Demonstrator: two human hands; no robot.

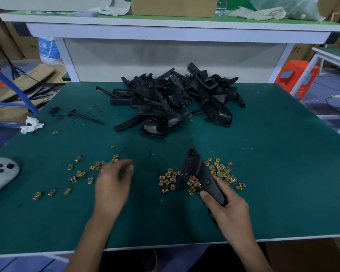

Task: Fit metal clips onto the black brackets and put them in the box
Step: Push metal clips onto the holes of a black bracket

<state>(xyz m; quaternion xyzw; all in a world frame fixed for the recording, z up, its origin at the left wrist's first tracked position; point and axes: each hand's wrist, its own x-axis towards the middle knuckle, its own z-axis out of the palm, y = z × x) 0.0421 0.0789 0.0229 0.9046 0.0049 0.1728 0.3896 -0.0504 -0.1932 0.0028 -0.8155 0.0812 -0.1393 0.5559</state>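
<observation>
head: bracket (199,173) in right hand (230,211) over clips (222,170), pile (175,99) beyond

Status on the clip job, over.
Right hand gripping one black bracket over the clip pile. Left hand by the loose clips, blurred, grip unclear. Nothing in the way.

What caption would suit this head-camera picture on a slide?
Right hand grips a black bracket amid piled metal clips; left hand hovers by scattered clips.
</observation>
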